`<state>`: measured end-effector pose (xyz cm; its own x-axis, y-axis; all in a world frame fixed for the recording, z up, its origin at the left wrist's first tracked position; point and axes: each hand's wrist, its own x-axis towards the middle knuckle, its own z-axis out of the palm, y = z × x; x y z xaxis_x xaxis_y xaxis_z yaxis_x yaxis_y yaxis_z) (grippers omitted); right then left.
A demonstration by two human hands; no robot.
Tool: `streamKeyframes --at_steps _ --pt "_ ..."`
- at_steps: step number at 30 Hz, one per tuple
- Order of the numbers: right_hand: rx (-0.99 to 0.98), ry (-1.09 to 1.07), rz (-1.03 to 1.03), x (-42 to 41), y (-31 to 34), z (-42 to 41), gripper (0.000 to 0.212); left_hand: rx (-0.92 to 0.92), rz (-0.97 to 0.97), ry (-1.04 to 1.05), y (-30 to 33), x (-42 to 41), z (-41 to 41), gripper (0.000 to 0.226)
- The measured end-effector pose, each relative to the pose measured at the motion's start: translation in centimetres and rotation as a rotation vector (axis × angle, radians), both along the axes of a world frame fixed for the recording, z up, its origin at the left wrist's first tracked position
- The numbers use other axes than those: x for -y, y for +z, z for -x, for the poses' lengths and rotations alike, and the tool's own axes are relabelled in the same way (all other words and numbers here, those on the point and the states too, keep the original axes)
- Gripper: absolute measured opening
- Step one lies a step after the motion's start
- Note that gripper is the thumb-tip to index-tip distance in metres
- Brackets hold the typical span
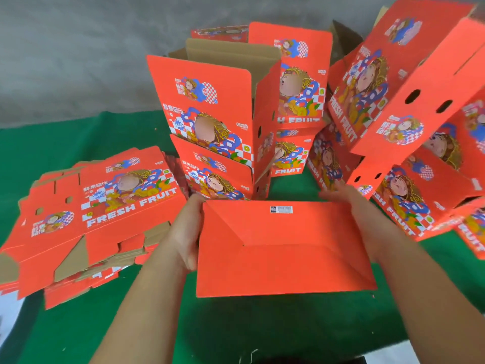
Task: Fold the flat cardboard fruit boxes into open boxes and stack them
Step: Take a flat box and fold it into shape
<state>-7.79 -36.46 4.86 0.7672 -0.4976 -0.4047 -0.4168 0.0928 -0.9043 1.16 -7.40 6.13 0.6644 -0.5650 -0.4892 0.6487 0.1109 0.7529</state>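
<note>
Head view showed, at lower centre, the left hand (183, 232) and right hand (359, 214) gripping a folded box (283, 248) by its sides (bottom facing up); flat boxes (99, 214) lay left, and beyond stood stacked open boxes (217, 122), insides bare cardboard.

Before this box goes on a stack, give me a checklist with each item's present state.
1. Left hand grips the held box at its left edge: ok.
2. Right hand grips its right edge: ok.
3. Bottom flaps closed flat: ok.
4. Bottom flaps locked: cannot tell.
5. Centre stack stands upright, top box open: ok.
6. Right stacks steady: not ok, they lean.
</note>
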Motion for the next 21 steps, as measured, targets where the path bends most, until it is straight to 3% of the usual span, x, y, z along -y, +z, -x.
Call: streamKeyframes --at_steps 2,5,9,12,15,17,19,21 --pt "0.016 -0.148 -0.151 0.7 0.2 1.4 0.048 0.050 0.035 0.036 0.4 0.7 0.3 0.021" --pt "0.008 -0.189 -0.314 2.3 -1.3 5.0 0.054 0.252 0.105 0.128 1.1 2.9 2.4 0.046" --pt "-0.082 -0.198 -0.298 2.8 -3.1 6.6 0.029 0.383 0.096 0.274 -0.6 4.8 5.1 0.061" --pt "0.022 -0.146 -0.291 2.7 -4.4 7.8 0.025 0.119 -0.158 0.490 -3.6 5.0 4.6 0.062" --pt "0.105 -0.017 -0.252 3.1 -5.5 9.5 0.040 -0.148 -0.213 0.249 -6.9 5.1 6.0 0.075" --pt "0.106 -0.089 -0.144 3.6 -6.2 10.5 0.039 -0.324 -0.115 0.116 -8.9 5.9 8.4 0.079" --pt "0.119 -0.227 0.003 4.2 -6.6 11.0 0.030 -0.392 -0.076 0.073 -10.1 7.0 10.3 0.076" --pt "0.154 -0.320 0.173 4.7 -6.6 11.1 0.026 -0.301 -0.087 0.173 -11.0 7.9 10.4 0.068"
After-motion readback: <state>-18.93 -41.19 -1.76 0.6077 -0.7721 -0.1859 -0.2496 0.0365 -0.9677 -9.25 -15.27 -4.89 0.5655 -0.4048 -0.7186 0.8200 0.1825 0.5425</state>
